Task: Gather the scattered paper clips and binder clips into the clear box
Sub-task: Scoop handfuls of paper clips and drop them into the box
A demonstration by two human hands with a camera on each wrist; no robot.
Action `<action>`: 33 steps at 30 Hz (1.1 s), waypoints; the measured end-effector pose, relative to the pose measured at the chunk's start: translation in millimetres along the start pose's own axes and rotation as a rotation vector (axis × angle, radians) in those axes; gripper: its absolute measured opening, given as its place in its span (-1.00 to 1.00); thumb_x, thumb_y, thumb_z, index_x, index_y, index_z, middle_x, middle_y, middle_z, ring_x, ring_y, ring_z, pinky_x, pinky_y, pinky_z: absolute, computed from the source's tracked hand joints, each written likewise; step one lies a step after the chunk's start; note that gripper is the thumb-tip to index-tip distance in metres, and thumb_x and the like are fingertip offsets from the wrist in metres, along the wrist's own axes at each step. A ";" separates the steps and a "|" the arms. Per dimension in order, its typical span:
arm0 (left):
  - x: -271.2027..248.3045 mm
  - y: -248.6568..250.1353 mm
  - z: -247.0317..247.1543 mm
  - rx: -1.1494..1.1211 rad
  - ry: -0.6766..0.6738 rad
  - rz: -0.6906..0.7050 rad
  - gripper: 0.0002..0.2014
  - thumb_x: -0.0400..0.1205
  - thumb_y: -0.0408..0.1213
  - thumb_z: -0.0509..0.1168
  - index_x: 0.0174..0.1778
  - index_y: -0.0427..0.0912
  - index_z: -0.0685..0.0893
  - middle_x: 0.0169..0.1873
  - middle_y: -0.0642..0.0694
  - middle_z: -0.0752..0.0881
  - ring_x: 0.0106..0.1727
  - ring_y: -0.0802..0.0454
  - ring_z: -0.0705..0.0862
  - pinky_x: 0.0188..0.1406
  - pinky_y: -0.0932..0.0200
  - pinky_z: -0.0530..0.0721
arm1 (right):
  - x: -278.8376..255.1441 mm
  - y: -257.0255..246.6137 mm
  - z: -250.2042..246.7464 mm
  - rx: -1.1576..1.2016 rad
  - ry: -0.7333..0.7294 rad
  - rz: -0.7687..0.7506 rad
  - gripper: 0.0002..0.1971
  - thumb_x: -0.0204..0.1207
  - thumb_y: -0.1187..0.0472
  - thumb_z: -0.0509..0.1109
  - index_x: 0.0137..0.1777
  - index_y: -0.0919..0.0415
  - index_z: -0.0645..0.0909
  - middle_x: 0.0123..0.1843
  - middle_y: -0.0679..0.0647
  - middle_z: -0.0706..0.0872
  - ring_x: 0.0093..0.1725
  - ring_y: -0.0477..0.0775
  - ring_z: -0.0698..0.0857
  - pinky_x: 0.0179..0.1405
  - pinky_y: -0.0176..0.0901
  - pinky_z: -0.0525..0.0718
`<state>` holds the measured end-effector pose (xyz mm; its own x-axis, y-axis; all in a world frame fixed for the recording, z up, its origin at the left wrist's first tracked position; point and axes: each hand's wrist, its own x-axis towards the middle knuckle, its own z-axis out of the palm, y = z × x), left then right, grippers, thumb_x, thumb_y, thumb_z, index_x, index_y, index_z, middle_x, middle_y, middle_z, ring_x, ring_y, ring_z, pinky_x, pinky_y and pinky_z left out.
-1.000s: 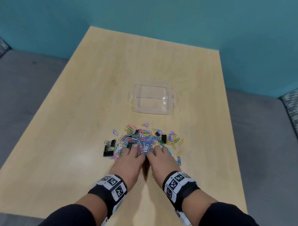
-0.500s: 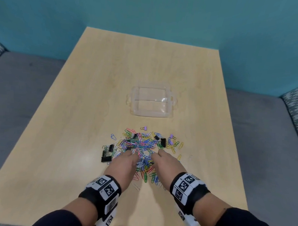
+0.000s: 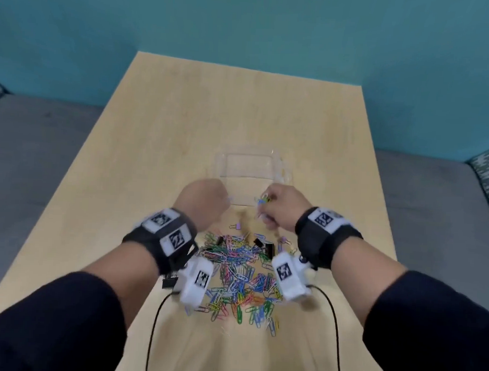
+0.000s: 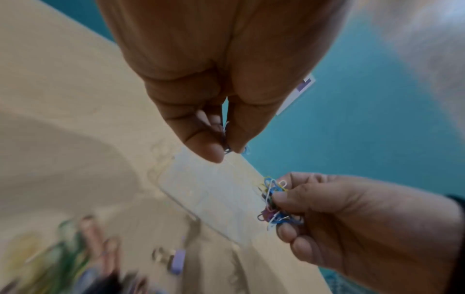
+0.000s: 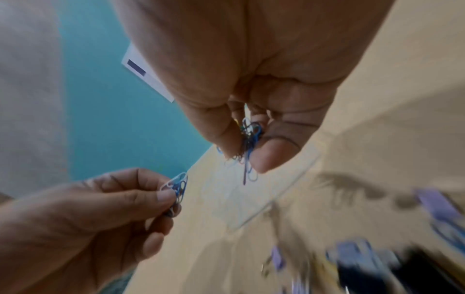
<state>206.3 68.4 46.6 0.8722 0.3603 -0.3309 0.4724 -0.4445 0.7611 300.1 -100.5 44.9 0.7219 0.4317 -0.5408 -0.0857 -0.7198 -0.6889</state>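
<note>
The clear box (image 3: 248,168) stands in the middle of the wooden table (image 3: 184,121), with nothing visible inside it. My left hand (image 3: 209,200) hovers at its near left corner and pinches a few paper clips (image 4: 226,148). My right hand (image 3: 279,206) hovers at the near right corner, gripping a larger bunch of coloured paper clips (image 3: 263,200), also seen as a bunch of paper clips (image 5: 249,139) between thumb and fingers. A heap of coloured paper clips (image 3: 239,275) with black binder clips (image 3: 266,246) lies on the table below my wrists.
A small purple binder clip (image 3: 237,227) lies between the heap and the box. More black binder clips (image 3: 169,280) sit at the heap's left edge. Grey upholstered seating (image 3: 43,154) flanks the table and a teal wall (image 3: 244,31) stands behind it.
Both hands rose from the heap and moved forward to the box's near edge, each carrying clips picked from the pile. The head view has tilted closer to the table.
</note>
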 end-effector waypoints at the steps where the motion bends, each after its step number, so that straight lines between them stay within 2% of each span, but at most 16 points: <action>1: 14.0 5.0 -0.5 0.016 0.035 0.005 -0.92 0.55 -0.31 0.39 -0.26 -0.14 0.66 -0.40 -0.12 0.72 -0.43 0.01 0.76 -0.49 0.13 0.66 | 12.4 -6.6 -3.3 -0.030 0.042 -0.016 -0.91 0.53 0.35 0.36 -0.16 0.18 0.54 -0.33 0.20 0.73 -0.45 0.12 0.71 -0.29 0.11 0.81; 3: 35.6 11.7 2.5 0.069 0.063 0.016 -0.92 0.54 -0.32 0.36 -0.27 -0.13 0.65 -0.35 -0.14 0.73 -0.39 -0.05 0.77 -0.44 0.10 0.71 | 30.1 -16.3 -6.7 -0.078 0.106 -0.044 -0.88 0.49 0.36 0.33 -0.21 0.15 0.52 -0.34 0.22 0.73 -0.39 0.25 0.75 -0.28 0.27 0.79; 5: 47.4 12.8 6.9 0.124 0.053 0.033 -0.96 0.52 -0.30 0.36 -0.24 -0.10 0.66 -0.31 -0.11 0.74 -0.30 -0.09 0.76 -0.26 0.01 0.74 | 40.0 -20.4 -6.6 -0.043 0.124 -0.060 -0.92 0.48 0.33 0.36 -0.17 0.14 0.56 -0.30 0.23 0.75 -0.30 0.34 0.78 -0.26 0.32 0.77; 6: 48.3 12.2 8.2 0.126 0.037 0.041 -0.97 0.52 -0.28 0.36 -0.18 -0.06 0.68 -0.25 -0.09 0.75 -0.24 -0.10 0.75 -0.16 -0.02 0.73 | 42.4 -19.7 -6.5 -0.003 0.115 -0.061 -0.95 0.48 0.29 0.39 -0.09 0.15 0.60 -0.23 0.22 0.76 -0.25 0.34 0.78 -0.20 0.31 0.78; 9: 32.5 3.0 4.6 0.165 0.020 0.065 -0.75 0.54 -0.24 0.37 0.14 -0.01 0.68 0.08 -0.05 0.68 -0.06 -0.03 0.71 0.06 0.07 0.63 | 32.9 -8.6 -13.0 -0.005 0.089 -0.048 -0.67 0.53 0.15 0.39 0.29 0.12 0.60 0.10 0.17 0.73 0.04 0.23 0.75 0.09 0.21 0.72; 11: 1.9 -8.8 -1.3 0.197 0.044 0.123 -0.70 0.54 -0.21 0.37 0.21 -0.01 0.65 0.13 -0.02 0.62 0.01 0.06 0.66 0.05 0.16 0.56 | 9.1 8.5 -17.8 -0.054 0.104 -0.091 -0.61 0.56 0.12 0.37 0.37 0.13 0.56 0.21 0.14 0.70 0.13 0.14 0.70 0.20 0.15 0.67; 15: -86.4 -49.5 7.7 0.248 -0.009 0.239 -0.74 0.51 -0.18 0.39 0.13 0.01 0.68 -0.03 0.08 0.60 -0.07 0.15 0.63 -0.03 0.24 0.51 | -71.4 65.8 -2.0 -0.313 0.113 -0.148 -0.73 0.58 0.12 0.31 0.26 0.07 0.59 0.12 -0.01 0.66 0.05 0.03 0.65 0.12 -0.09 0.58; 18: -138.9 -87.8 29.4 0.389 -0.127 0.284 -0.71 0.43 -0.13 0.39 0.08 0.03 0.65 -0.08 0.08 0.56 -0.03 0.07 0.61 0.00 0.21 0.51 | -127.0 108.4 30.7 -0.479 -0.066 -0.177 -0.74 0.53 0.01 0.19 0.15 0.01 0.56 0.04 -0.03 0.58 -0.01 0.04 0.62 0.04 -0.06 0.55; 20: -158.4 -108.4 43.7 0.474 -0.155 0.266 -0.67 0.40 -0.11 0.37 0.10 0.04 0.59 -0.05 0.06 0.56 -0.04 -0.01 0.61 0.00 0.20 0.49 | -146.6 128.4 53.7 -0.563 -0.193 -0.184 -0.69 0.45 -0.04 0.09 0.10 0.01 0.53 0.05 -0.02 0.53 0.03 0.07 0.60 0.03 -0.06 0.53; 22: -167.2 -118.4 55.9 0.508 -0.126 0.251 -0.57 0.37 -0.10 0.39 0.16 0.04 0.53 -0.01 0.04 0.55 -0.06 -0.05 0.59 -0.03 0.14 0.58 | -153.8 135.4 72.1 -0.652 -0.226 -0.213 -0.70 0.49 0.00 0.12 0.16 0.03 0.50 0.12 -0.01 0.50 0.15 0.09 0.56 0.12 -0.05 0.52; 24: -166.8 -118.1 66.8 0.538 -0.092 0.273 -0.47 0.35 -0.14 0.46 0.25 0.00 0.52 0.05 0.01 0.54 -0.02 -0.06 0.54 -0.03 0.07 0.64 | -148.6 137.1 87.2 -0.676 -0.161 -0.263 -0.67 0.53 0.07 0.21 0.29 0.04 0.48 0.23 0.02 0.48 0.23 0.12 0.50 0.19 -0.06 0.53; 26: -159.1 -113.3 75.0 0.570 -0.076 0.307 -0.40 0.34 -0.16 0.48 0.32 -0.01 0.49 0.10 -0.02 0.52 0.04 -0.08 0.50 0.05 0.05 0.61 | -138.1 130.0 97.5 -0.662 -0.066 -0.305 -0.61 0.54 0.11 0.27 0.38 0.06 0.43 0.31 0.05 0.45 0.29 0.16 0.45 0.21 -0.03 0.56; 28: -147.5 -107.1 80.6 0.592 -0.052 0.312 -0.35 0.37 -0.15 0.47 0.39 -0.01 0.45 0.15 -0.06 0.52 0.10 -0.11 0.46 0.11 0.02 0.58 | -127.1 119.1 103.0 -0.655 0.009 -0.291 -0.50 0.56 0.09 0.29 0.48 0.03 0.31 0.38 0.06 0.37 0.34 0.16 0.39 0.19 -0.03 0.58; 31: -129.6 -97.9 83.9 0.668 -0.016 0.330 -0.28 0.31 -0.10 0.54 0.39 -0.05 0.46 0.17 -0.13 0.57 0.13 -0.13 0.46 0.08 -0.02 0.62 | -111.1 101.7 106.6 -0.679 0.048 -0.283 -0.29 0.55 0.01 0.36 0.60 -0.03 0.08 0.51 0.09 0.24 0.42 0.19 0.29 0.30 0.04 0.54; 33: -120.9 -94.4 85.8 0.705 -0.021 0.330 -0.31 0.32 -0.11 0.52 0.39 -0.04 0.46 0.18 -0.15 0.57 0.13 -0.16 0.46 0.09 -0.04 0.63 | -101.2 93.2 109.1 -0.741 0.051 -0.293 -0.25 0.51 -0.05 0.40 0.60 -0.01 0.09 0.55 0.13 0.22 0.43 0.25 0.27 0.30 0.11 0.54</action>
<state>67.2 -3.5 -33.0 0.9807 0.1058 -0.1645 0.1506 -0.9452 0.2898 144.2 -152.0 -17.2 0.6765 0.6469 -0.3518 0.5784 -0.7625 -0.2898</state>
